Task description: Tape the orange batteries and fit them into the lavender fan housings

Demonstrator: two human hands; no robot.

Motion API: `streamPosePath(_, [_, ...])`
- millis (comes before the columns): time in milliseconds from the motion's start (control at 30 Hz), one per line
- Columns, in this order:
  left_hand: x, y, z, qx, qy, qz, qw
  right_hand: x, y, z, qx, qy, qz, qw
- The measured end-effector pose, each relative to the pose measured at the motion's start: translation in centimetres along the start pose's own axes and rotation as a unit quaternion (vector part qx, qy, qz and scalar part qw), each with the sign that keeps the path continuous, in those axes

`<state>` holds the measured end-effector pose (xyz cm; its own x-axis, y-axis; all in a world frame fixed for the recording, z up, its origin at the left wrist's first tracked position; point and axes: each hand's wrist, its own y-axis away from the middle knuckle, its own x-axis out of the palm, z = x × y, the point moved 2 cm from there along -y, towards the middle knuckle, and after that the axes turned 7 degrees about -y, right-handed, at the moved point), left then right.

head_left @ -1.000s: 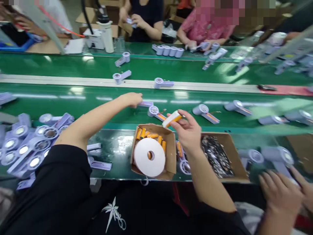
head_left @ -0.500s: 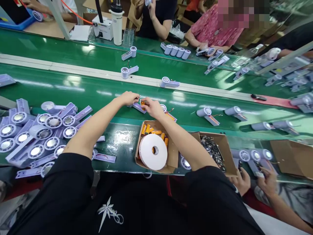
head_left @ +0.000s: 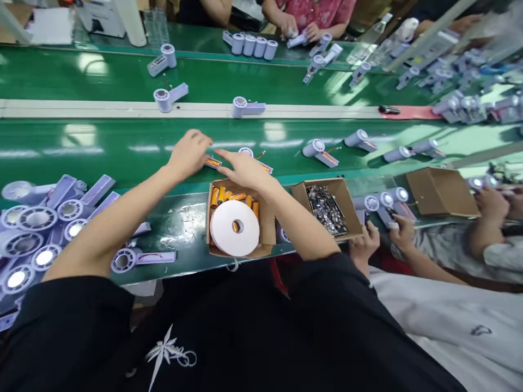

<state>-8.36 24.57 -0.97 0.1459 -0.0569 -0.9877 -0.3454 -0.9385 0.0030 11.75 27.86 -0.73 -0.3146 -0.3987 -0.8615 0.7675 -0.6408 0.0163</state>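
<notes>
Far left, on the bench point(head_left: 183, 256): heap of lilac fan housings point(head_left: 36, 228). Left hand point(head_left: 188, 154): on the green belt point(head_left: 102, 149), fingers curled over a lilac handle piece with orange battery point(head_left: 212, 162), touching it. Right hand point(head_left: 245, 169): just beside, fingers spread flat, gripping nothing. Below: cardboard box point(head_left: 267, 228) holding orange batteries point(head_left: 229, 196) and white tape roll point(head_left: 234, 227). Right: second box of dark parts point(head_left: 327, 207); a neighbour's hands point(head_left: 384, 234).

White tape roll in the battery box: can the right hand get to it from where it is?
Probably yes. The right hand hovers over the box's far edge, the white tape roll lies uncovered just below it, and nothing stands between them.
</notes>
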Motion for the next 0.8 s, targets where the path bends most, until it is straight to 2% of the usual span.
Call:
streamPosePath(33, [0.2, 1.4, -2.5, 0.070, 0.011, 0.014, 0.997, -0.7, 3.7, 0.0, 0.008, -0.064, -0.072, 0.995])
streamPosePath(100, [1.2, 4.5, -7.5, 0.214, 0.026, 0.081, 0.973, -1.0, 11.6, 0.2, 0.039, -0.167, -0.169, 0.971])
streamPosePath(167, [1.9, 7.1, -10.9, 0.290, 0.011, 0.142, 0.946, -0.2, 18.9, 0.8, 0.069, -0.220, -0.224, 0.947])
streamPosePath(233, [1.7, 8.8, -12.2, 0.311, 0.000, 0.161, 0.937, 1.3, 24.3, 1.5, 0.109, -0.268, -0.249, 0.924])
streamPosePath(300, [0.3, 10.1, -12.0, 0.302, 0.006, 0.131, 0.944, 3.1, 27.4, 2.5, 0.155, -0.333, -0.237, 0.900])
streamPosePath(367, [-1.5, 11.9, -11.1, 0.269, 0.008, 0.063, 0.961, 5.0, 28.1, 4.0, 0.180, -0.403, -0.183, 0.878])
streamPosePath(433, [-2.8, 14.4, -10.4, 0.222, -0.001, -0.018, 0.975, 7.0, 27.1, 6.0, 0.172, -0.453, -0.117, 0.867])
streamPosePath(467, [-3.0, 15.8, -10.3, 0.198, -0.008, -0.055, 0.979, 7.8, 26.2, 7.1, 0.153, -0.464, -0.088, 0.868])
streamPosePath(533, [-2.7, 18.7, -10.4, 0.148, -0.030, -0.121, 0.981, 9.1, 24.3, 9.2, 0.081, -0.449, -0.025, 0.889])
streamPosePath(633, [-1.0, 22.4, -10.6, 0.062, -0.060, -0.203, 0.975, 9.8, 22.5, 11.0, -0.037, -0.329, 0.095, 0.939])
streamPosePath(700, [0.4, 24.1, -10.8, 0.000, -0.059, -0.237, 0.970, 9.2, 21.8, 10.6, -0.072, -0.224, 0.174, 0.956])
streamPosePath(767, [1.7, 25.3, -11.2, -0.047, -0.047, -0.247, 0.967, 7.7, 20.8, 9.0, -0.083, -0.128, 0.202, 0.968])
streamPosePath(800, [2.3, 25.7, -11.5, -0.059, -0.042, -0.247, 0.966, 6.9, 19.9, 7.9, -0.085, -0.083, 0.190, 0.975])
